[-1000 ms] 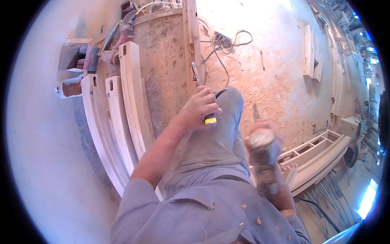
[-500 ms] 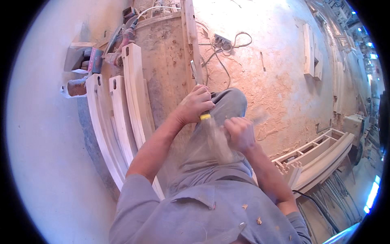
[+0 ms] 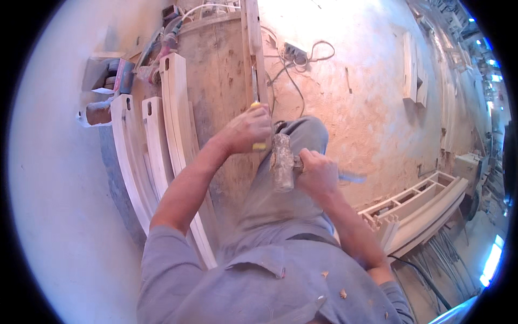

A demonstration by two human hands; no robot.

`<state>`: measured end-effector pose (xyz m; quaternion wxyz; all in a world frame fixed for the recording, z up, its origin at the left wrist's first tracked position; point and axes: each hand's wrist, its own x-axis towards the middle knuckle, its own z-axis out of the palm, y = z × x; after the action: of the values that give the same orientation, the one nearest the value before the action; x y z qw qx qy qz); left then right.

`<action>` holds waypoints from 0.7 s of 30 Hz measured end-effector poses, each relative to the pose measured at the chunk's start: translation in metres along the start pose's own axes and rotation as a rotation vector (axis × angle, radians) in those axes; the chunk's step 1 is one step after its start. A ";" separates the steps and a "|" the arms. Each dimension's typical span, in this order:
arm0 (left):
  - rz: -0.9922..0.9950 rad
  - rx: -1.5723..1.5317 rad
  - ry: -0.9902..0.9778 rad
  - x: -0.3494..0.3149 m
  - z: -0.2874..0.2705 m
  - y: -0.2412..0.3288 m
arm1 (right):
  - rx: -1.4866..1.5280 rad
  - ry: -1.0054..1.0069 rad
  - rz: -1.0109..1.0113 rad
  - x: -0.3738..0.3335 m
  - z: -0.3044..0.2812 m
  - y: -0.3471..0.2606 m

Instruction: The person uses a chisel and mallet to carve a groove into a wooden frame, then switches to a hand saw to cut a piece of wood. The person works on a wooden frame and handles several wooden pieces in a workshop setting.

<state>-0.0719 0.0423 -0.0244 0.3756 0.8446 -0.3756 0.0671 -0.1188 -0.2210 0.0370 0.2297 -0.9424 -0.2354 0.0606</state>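
Observation:
My left hand is closed around the yellow handle of a chisel. Its metal blade points away from me, with the tip at the long upright-looking wooden beam; whether it touches the wood I cannot tell. In my right hand is a hammer with a worn, pale, blocky head, gripped close to the head. The blurred bluish end of its handle sticks out to the right. The hammer head hangs over my thigh, a little below the chisel's butt and apart from it.
Pale wooden posts with slots near their ends lie on the bench at my left. Beyond them are a box and a power tool. A power strip with cables lies on the dusty floor. Wooden frame pieces stand at right.
My left hand has moved left, bringing the chisel from a tilt to nearly in line with the beam. The hammer head, blurred before, now shows clearly and sits farther from my body.

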 end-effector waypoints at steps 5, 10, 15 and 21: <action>0.009 -0.070 0.027 0.013 -0.003 0.017 | 0.080 -0.081 -0.305 -0.012 -0.032 -0.006; -0.053 -0.077 0.075 0.008 0.008 0.033 | 0.113 -0.056 -0.305 -0.016 -0.024 -0.011; -0.105 -0.073 0.075 0.023 0.006 0.036 | 0.270 0.006 -0.380 -0.009 -0.032 -0.016; -0.058 -0.048 0.080 0.018 0.017 0.025 | 0.088 -0.026 -0.279 0.002 -0.015 0.011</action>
<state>-0.0789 0.0093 -0.0145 0.4121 0.8426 -0.3370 0.0809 -0.1091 -0.2349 0.0457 0.2740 -0.8886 -0.3643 0.0508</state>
